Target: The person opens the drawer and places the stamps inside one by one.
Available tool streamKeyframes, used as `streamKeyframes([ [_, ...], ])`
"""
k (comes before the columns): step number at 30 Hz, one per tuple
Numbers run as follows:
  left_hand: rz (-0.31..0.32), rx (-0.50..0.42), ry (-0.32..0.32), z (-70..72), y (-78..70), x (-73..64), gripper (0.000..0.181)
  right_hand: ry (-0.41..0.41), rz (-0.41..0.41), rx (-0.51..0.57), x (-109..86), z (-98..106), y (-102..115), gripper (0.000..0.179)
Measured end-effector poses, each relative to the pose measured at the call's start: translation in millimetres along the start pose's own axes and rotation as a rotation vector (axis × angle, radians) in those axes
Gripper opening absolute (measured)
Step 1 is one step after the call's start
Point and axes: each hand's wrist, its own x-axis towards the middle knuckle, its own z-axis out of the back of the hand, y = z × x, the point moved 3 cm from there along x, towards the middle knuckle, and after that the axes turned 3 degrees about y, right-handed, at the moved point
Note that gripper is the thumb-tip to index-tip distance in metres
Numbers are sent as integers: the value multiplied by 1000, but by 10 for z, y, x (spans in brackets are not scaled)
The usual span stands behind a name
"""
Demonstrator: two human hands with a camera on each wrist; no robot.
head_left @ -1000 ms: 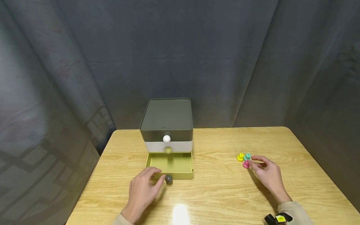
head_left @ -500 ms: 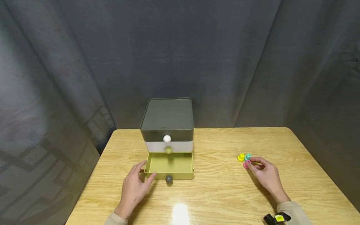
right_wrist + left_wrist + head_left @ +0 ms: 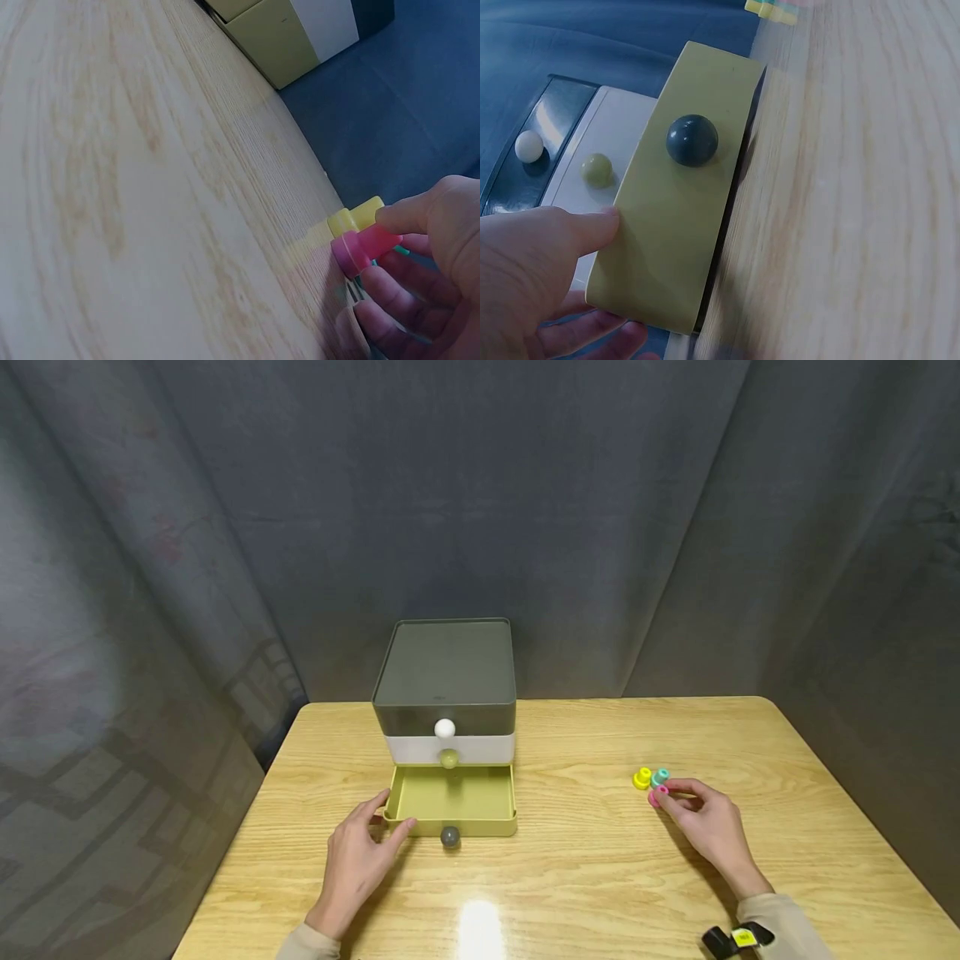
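A small cabinet's bottom drawer (image 3: 483, 828), olive green with a dark grey ball knob (image 3: 692, 140), stands pulled out. My left hand (image 3: 352, 864) grips the left front corner of this drawer. Its thumb lies on the upper edge of the front panel, and its other fingers are at the side, partly hidden. On the right, my right hand (image 3: 712, 831) pinches a pink peg-like piece (image 3: 354, 253) with a wide base and narrower stem. A yellow piece (image 3: 642, 778) and a teal piece (image 3: 660, 777) of like shape stand right beside it; the teal one is mostly hidden in the right wrist view.
Above the drawer, the cabinet has a white drawer (image 3: 412, 749) with a green knob and a dark grey top section (image 3: 450, 664) with a white knob, both pushed in. A wooden table (image 3: 570, 877) bears everything. Dark curtains (image 3: 570, 527) hang behind and at the sides.
My left hand has moved left from beside the dark knob to the drawer's left front corner and taken hold there. My right fingers have closed on the pink piece, which now tilts slightly.
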Motion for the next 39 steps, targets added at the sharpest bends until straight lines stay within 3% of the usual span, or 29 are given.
streamKeyframes([
  [15,1,-15,0,-5,12,-5,66,2,1,15,-5,40,35,37],
  [39,12,-20,9,11,-12,-5,66,7,70,54,0,64,380,30],
])
